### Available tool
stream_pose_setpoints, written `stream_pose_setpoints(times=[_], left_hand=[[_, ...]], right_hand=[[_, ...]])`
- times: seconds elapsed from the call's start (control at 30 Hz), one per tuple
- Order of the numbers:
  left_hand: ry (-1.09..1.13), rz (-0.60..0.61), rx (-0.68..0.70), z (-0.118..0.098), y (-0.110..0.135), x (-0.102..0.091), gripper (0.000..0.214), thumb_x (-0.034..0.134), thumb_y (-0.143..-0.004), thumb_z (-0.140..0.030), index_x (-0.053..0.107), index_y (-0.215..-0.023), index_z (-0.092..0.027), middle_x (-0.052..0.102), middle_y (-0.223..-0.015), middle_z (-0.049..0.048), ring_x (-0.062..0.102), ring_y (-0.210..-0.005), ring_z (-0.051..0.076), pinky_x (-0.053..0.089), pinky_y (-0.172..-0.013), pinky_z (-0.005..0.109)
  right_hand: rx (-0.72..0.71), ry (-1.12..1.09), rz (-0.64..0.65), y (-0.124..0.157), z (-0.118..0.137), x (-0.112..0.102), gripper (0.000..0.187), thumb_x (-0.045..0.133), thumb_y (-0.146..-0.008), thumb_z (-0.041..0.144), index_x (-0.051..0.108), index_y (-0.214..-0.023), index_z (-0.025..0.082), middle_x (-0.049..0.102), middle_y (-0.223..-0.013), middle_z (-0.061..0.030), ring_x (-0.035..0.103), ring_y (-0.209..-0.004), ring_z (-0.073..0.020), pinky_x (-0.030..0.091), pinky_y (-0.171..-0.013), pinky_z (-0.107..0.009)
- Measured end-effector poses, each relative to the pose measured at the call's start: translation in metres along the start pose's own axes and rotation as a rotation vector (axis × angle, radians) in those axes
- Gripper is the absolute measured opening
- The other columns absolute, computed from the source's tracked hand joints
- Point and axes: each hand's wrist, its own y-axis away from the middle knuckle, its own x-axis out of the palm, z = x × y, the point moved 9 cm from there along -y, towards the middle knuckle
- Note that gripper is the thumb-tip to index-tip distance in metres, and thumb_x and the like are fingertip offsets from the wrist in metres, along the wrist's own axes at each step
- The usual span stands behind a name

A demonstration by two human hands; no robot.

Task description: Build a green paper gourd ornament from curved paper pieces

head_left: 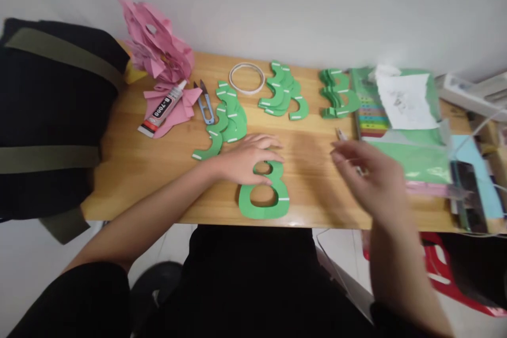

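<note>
Left grip: my left hand (245, 161) lies flat and open, fingers resting on the top loop of the green figure-eight cutout (263, 212); it clasps nothing.
Cutout: flat on the counter (158, 169), close to its front edge, right before me.
Right grip: my right hand (368, 182) hovers off to the right, blurred, fingers half curled; I cannot tell whether they pinch anything.
Risk, slip: I judge that thin paper pinned only by fingertips could skid off the near edge if nudged.
Risk, crease: uneven pressure could bend the narrow waist.
Risk, sweep: my right hand could brush the paper packs (400, 116) beside it.
Hidden: my fingers cover part of the upper loop; the cutout's white marks are too small to read; the thin pale thing by my right fingertips is unclear.
</note>
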Motion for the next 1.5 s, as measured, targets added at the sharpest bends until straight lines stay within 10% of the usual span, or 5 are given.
stream_pose_setpoints(times=[0.3, 1.0, 1.33, 1.5], left_hand=[[0.023, -0.073, 0.029, -0.002, 0.002, -0.004, 0.044, 0.077, -0.075, -0.034, 0.066, -0.116, -0.020, 0.055, -0.135, 0.0118, 0.042, -0.135, 0.032, 0.032, -0.111, 0.052], [0.070, -0.112, 0.042, -0.003, 0.003, -0.008, 0.036, 0.073, -0.080, -0.037, 0.067, -0.112, -0.022, 0.056, -0.131, 0.0084, 0.043, -0.135, 0.030, 0.036, -0.110, 0.050], [0.077, -0.117, 0.051, -0.003, 0.004, -0.009, 0.055, 0.078, -0.073, -0.049, 0.063, -0.117, -0.019, 0.057, -0.128, 0.0117, 0.046, -0.130, 0.030, 0.040, -0.107, 0.049], [0.016, -0.105, 0.074, -0.006, 0.003, -0.007, 0.062, 0.080, -0.069, -0.052, 0.062, -0.118, -0.018, 0.057, -0.129, 0.0126, 0.045, -0.131, 0.032, 0.038, -0.107, 0.050]], right_hand=[[0.013, -0.011, -0.139, 0.065, 0.023, 0.079, 0.035, 0.056, -0.090, 0.031, 0.061, -0.121, 0.016, 0.061, -0.110, -0.0152, 0.060, -0.105, -0.0285, 0.052, -0.088, -0.050], [0.088, -0.232, -0.043, 0.060, 0.017, 0.080, 0.021, 0.058, -0.088, 0.021, 0.068, -0.106, 0.024, 0.063, -0.107, -0.0084, 0.062, -0.103, -0.0239, 0.052, -0.091, -0.047], [0.242, -0.342, 0.169, 0.046, -0.009, 0.079, 0.017, 0.059, -0.088, 0.035, 0.070, -0.092, 0.022, 0.074, -0.081, -0.0024, 0.068, -0.065, -0.0157, 0.057, -0.057, -0.029], [0.048, -0.141, 0.246, 0.058, 0.020, 0.074, 0.026, 0.052, -0.091, 0.028, 0.066, -0.111, 0.019, 0.071, -0.098, -0.0087, 0.070, -0.084, -0.0223, 0.060, -0.067, -0.037]])
